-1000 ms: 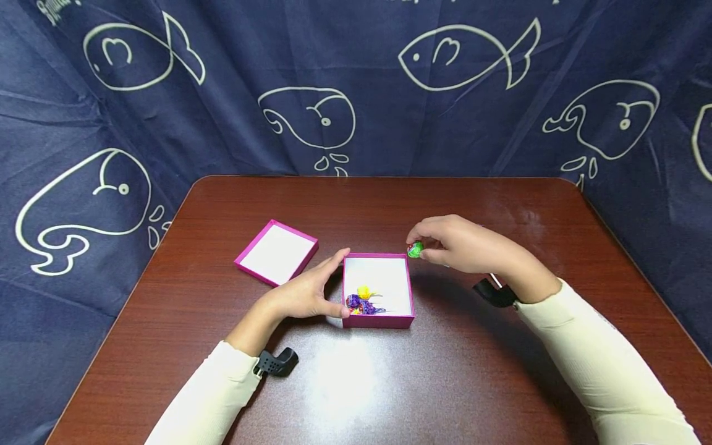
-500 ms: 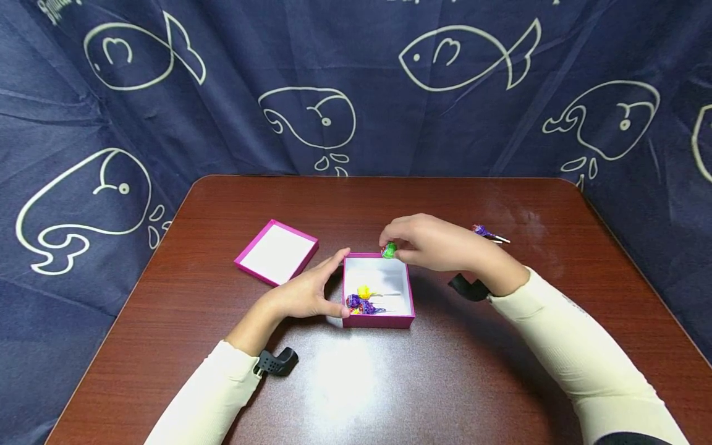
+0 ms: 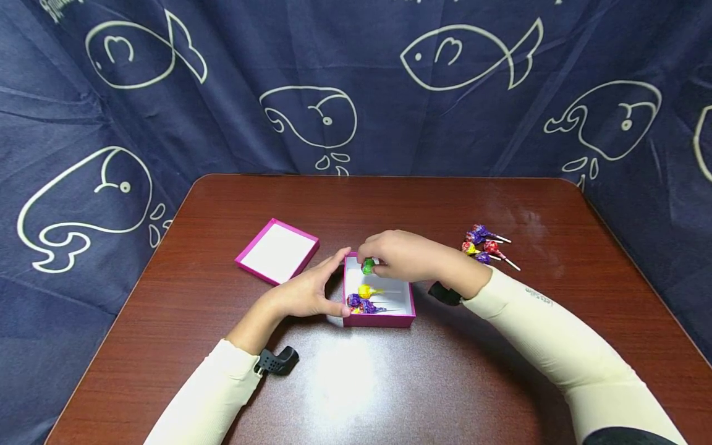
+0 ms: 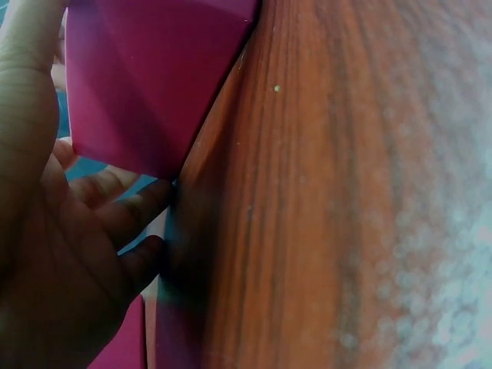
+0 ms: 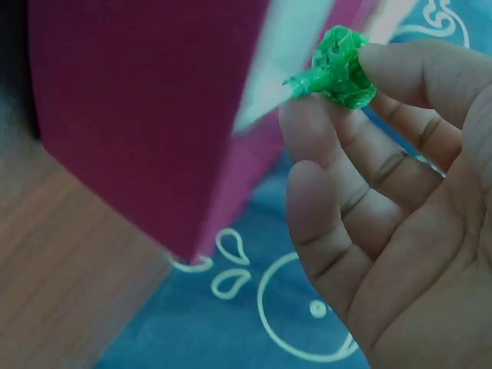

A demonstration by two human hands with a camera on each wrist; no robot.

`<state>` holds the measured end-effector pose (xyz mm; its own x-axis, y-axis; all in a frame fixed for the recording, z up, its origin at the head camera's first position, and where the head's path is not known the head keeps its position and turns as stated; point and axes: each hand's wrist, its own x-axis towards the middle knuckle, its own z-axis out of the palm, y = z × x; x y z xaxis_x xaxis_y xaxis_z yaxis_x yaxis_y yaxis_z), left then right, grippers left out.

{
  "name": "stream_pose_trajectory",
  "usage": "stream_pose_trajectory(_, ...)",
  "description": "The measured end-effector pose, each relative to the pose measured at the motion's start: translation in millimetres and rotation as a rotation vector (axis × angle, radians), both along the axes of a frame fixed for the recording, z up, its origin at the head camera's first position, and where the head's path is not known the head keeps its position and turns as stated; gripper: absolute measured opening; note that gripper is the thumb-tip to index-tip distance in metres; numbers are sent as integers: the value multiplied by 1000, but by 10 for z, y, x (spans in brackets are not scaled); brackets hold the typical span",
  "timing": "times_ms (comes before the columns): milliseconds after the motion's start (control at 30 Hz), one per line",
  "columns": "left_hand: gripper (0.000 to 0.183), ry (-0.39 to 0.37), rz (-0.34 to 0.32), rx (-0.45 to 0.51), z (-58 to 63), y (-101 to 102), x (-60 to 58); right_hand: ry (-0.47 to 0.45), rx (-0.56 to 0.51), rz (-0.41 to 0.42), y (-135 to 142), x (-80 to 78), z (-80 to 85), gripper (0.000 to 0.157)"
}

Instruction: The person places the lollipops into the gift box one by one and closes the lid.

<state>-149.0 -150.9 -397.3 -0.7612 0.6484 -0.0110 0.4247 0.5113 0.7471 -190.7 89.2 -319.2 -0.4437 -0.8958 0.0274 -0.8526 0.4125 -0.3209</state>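
Apparently boxing lollipops | right hand (image 3: 405, 254) pinches green lollipop (image 3: 368, 267) over pink box (image 3: 384, 322), far left | left hand (image 3: 305, 293) spread, touching box's left side | likely needs: lower, release

Left hand (image 3: 305, 293) outspread, right hand (image 3: 408, 254) pinched

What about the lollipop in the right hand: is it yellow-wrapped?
No, the right-wrist view shows the right hand pinching a green-wrapped lollipop.

clad in cream sleeves (image 3: 556, 346); strapped just behind the left hand (image 3: 306, 296) with a perforated black band (image 3: 280, 361); marked with small dark lettering (image 3: 538, 296) behind the right hand (image 3: 402, 254).
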Motion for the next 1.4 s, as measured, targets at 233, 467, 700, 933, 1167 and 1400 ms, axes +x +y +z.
stream_pose_trajectory(233, 116, 6, -10, 0, 9, 10, -4, 25, 65, -10, -120, 23, -157, 16)
stream_pose_trajectory(467, 116, -2, -7, 1, 9, 1, -9, 60, 103, -31, -185, 60, -226, 15)
stream_pose_trajectory(700, 115, -6, -12, 18, -9, 3, -17, 54, 117, -38, -219, 40, -311, 13)
stream_pose_trajectory(933, 115, -3, -4, 19, -42, -1, -18, 32, 105, -30, -236, -2, -377, 10)
stream_pose_trajectory(1167, 114, -8, -8, 22, -42, -1, -13, -44, 47, -22, -220, -15, -422, 14)
stream_pose_trajectory(1400, 114, -5, -12, 34, -16, 10, -7, -82, 50, -51, -211, -1, -414, 16)
